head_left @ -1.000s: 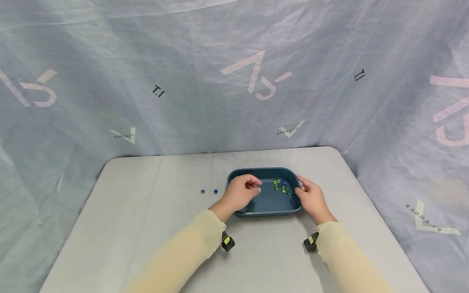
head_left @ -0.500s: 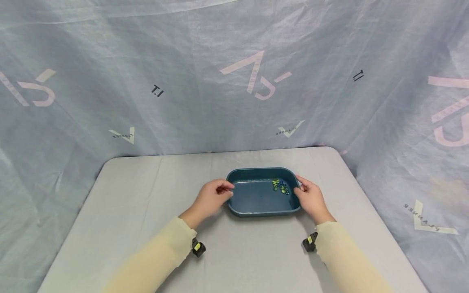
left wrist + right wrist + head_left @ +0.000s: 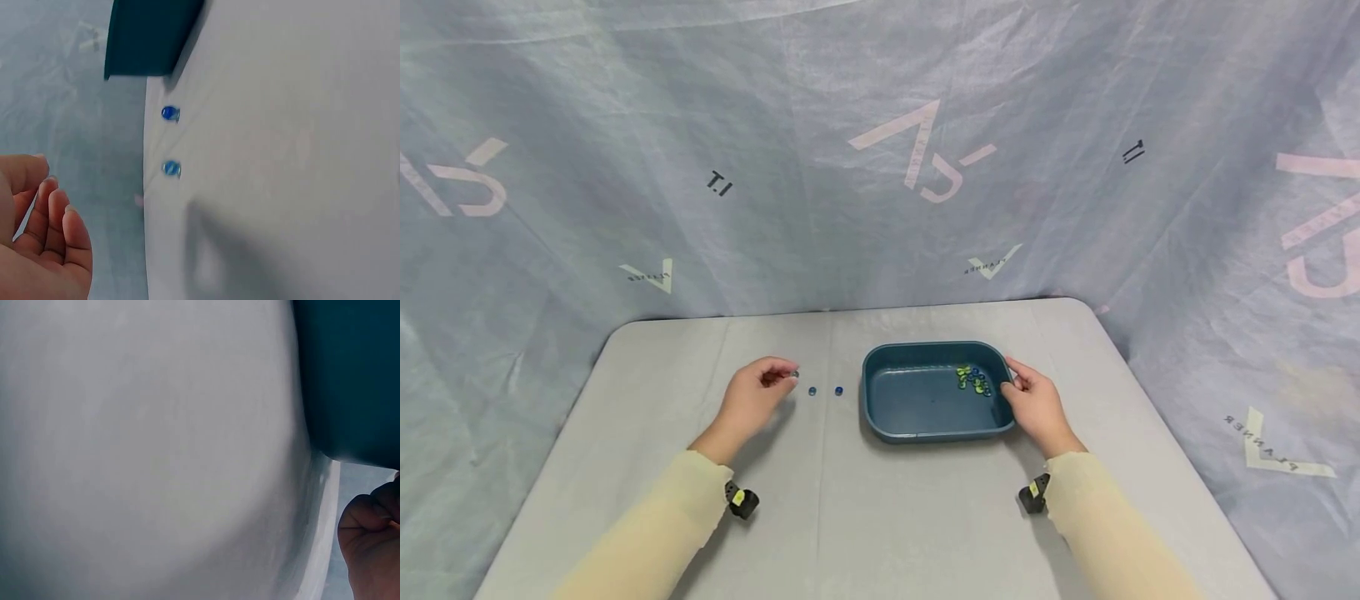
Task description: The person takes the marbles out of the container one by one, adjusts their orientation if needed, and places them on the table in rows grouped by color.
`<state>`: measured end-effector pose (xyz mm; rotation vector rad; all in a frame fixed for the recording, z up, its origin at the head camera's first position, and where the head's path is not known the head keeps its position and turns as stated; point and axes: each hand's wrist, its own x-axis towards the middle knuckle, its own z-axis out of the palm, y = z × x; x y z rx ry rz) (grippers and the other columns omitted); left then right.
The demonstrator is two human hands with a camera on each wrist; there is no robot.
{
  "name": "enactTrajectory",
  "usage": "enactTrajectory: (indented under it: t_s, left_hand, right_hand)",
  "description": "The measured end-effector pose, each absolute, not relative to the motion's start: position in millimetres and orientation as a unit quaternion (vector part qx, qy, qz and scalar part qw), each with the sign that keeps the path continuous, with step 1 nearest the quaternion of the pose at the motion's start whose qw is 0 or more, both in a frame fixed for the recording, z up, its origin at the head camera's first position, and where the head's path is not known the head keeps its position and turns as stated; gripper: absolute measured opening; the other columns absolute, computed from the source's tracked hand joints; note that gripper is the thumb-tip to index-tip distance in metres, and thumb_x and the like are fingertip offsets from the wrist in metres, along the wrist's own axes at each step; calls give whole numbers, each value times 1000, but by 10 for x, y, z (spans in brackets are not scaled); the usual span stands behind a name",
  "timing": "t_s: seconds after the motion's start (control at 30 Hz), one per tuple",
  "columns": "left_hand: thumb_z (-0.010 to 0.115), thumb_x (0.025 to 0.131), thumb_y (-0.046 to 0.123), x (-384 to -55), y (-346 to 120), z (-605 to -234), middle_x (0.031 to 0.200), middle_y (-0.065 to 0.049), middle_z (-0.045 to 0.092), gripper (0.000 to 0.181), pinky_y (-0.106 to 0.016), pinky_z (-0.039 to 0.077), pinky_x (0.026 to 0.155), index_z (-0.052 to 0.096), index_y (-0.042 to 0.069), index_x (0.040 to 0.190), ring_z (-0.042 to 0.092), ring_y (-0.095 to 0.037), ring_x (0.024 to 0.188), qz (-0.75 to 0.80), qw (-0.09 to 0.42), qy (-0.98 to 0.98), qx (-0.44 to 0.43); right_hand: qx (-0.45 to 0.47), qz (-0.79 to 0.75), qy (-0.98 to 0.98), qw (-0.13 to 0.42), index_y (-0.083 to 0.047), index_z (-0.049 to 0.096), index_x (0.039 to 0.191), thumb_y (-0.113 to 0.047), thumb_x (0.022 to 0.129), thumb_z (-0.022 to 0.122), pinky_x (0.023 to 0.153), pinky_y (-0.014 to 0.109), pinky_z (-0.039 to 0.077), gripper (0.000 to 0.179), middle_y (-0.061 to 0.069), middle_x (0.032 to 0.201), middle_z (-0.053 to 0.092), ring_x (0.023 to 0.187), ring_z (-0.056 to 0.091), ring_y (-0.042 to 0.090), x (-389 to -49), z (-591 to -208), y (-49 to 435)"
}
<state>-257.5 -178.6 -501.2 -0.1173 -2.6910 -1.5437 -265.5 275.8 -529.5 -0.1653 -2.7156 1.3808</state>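
My left hand (image 3: pixel 755 398) pinches a small glass marble (image 3: pixel 795 374) between thumb and fingertips, above the table left of the tray. Just right of those fingertips lie a pale blue marble (image 3: pixel 812 391) and a darker blue marble (image 3: pixel 838 391), apart from each other. In the left wrist view the dark blue marble (image 3: pixel 170 113) and the lighter one (image 3: pixel 171 167) sit in a line from the tray. My right hand (image 3: pixel 1037 408) grips the right end of the dark teal tray (image 3: pixel 917 437), thumb at its rim. Several blue marbles and yellow-green pieces (image 3: pixel 974 381) cluster inside, near that hand.
A pale cloth covers the table (image 3: pixel 880 517), creased left of the tray. Behind it hangs a grey-blue printed curtain (image 3: pixel 805 167), which also closes off both sides. Each wrist carries a small black camera (image 3: pixel 742 502) at the sleeve cuff.
My left hand has moved left from over the tray, past its left rim, to beyond the two marbles on the table. My right hand has stayed on the tray's right end.
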Motion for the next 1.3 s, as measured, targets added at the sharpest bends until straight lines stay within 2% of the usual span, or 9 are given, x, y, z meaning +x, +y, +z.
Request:
enactTrajectory:
  t_s: [0.37,0.6,0.77,1.3]
  left_hand:
    - [69,100,12,-2587,-1957,-5116,105,-8,68,20,-29,51,74,72,3,118,60,-23,93,-488,28,-872,-21]
    - [68,98,9,-2637,-1966,-5271,103,-8,69,17,-33,50,81,74,5,114,60,-22,93,-466,30,-884,-14]
    - [68,98,9,-2655,-1960,-5377,102,-9,69,18,-37,49,82,74,4,114,60,-24,94,-469,22,-883,0]
    - [71,96,9,-2735,-1988,-5552,95,-6,67,13,-37,49,78,75,5,108,60,-22,88,-441,-3,-898,11]
  right_hand:
    - [-54,451,-889,46,0,50,151,-7,100,60,54,27,36,52,2,72,46,60,41,16,-2656,-5309,2758]
    - [-55,449,-891,46,-2,51,151,-9,100,61,54,28,37,52,2,73,47,61,42,18,-2662,-5336,2763]
    - [-56,450,-890,44,-2,51,151,-9,100,60,54,28,37,52,3,73,47,62,42,19,-2663,-5341,2766]
    - [-58,451,-889,44,-2,51,151,-8,100,60,54,28,37,52,2,73,46,61,42,19,-2663,-5340,2766]
